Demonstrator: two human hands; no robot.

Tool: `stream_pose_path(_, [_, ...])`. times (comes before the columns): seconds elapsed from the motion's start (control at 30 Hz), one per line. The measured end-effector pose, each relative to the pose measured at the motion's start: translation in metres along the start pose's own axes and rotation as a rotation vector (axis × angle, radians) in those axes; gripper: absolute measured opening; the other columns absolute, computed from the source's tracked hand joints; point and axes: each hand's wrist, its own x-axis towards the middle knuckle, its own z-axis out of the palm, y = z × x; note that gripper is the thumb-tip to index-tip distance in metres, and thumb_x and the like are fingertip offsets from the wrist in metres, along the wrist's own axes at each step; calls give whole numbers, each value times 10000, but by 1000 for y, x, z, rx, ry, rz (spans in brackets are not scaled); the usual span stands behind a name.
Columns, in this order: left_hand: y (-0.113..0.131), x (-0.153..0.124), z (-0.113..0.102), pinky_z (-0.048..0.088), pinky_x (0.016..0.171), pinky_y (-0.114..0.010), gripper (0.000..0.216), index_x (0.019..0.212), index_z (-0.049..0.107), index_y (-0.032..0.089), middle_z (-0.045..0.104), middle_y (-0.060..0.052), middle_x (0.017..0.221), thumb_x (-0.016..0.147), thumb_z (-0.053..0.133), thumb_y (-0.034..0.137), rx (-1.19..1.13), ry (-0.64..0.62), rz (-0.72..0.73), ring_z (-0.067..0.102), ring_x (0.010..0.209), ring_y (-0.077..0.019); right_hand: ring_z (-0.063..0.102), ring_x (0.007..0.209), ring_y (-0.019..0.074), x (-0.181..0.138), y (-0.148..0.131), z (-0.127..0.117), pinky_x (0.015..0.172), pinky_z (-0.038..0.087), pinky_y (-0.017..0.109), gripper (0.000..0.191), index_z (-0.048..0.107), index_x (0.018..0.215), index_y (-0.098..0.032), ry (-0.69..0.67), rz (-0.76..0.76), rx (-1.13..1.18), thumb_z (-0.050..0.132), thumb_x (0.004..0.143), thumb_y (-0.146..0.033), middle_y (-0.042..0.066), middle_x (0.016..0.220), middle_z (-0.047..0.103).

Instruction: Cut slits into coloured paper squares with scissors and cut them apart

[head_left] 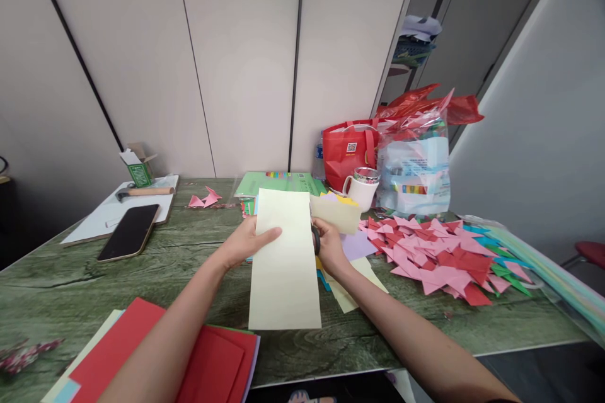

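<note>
A long pale-cream sheet of paper (286,277) is held upright above the table, its left edge pinched by my left hand (250,242) with the thumb on the front. My right hand (329,244) is closed on scissors (316,240), whose dark handle loop shows at the sheet's right edge; the blades are mostly hidden. To the right of them, a cream flap of paper (336,214) sticks out sideways. Under and behind my right hand lie a lilac sheet (358,244) and another cream piece (362,283).
Pink and red folded paper pieces (439,255) are heaped at right. Behind stand a white mug (363,190), red bag (347,157) and plastic bag (413,173). At left lie a phone (130,233) and hammer (144,191); red sheets (215,365) lie near the front edge.
</note>
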Motion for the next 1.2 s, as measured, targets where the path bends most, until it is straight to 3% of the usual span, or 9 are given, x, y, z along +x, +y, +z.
stream_pose_path(0.17, [-2,3,-3,471,575,-260,382,937,584,95,642,-117,944,687,591,384,-69,64,28,602,719,-191,407,413,71,-1,-8,0,411,335,192,152,511,693,-169,54,-40,-21,567,684,-311,-68,458,434])
stream_pose_path(0.33, [-6,5,-6,468,550,-252,363,897,604,92,658,-114,891,673,608,378,-92,116,43,604,674,-184,443,458,76,-5,-19,2,465,373,201,143,508,717,-170,125,-168,-107,561,704,-302,-58,500,460])
stream_pose_path(0.6, [-10,6,-6,478,558,-283,338,877,607,109,661,-101,858,661,625,367,-189,104,48,605,653,-189,500,551,99,-4,-28,1,558,425,236,146,506,834,-187,219,-256,-69,528,724,-281,-42,574,510])
stream_pose_path(0.87, [-7,4,-3,463,499,-251,336,864,608,116,659,-85,792,658,624,381,-205,121,22,587,588,-163,437,508,76,-2,-27,1,491,372,195,168,528,797,-173,-86,-101,-57,581,662,-257,-45,589,503])
stream_pose_path(1.03, [-5,3,0,442,466,-231,327,826,610,114,649,-66,728,659,615,394,-130,112,8,575,558,-152,470,547,94,-4,-24,4,515,392,206,145,533,779,-171,-129,-130,-62,568,646,-216,-30,638,554])
stream_pose_path(1.2, [-3,2,1,424,447,-221,324,800,613,109,637,-53,679,666,600,403,-37,81,2,561,538,-146,455,463,85,-4,-25,4,466,386,211,166,541,807,-169,-160,-123,-57,547,642,-182,-32,621,576])
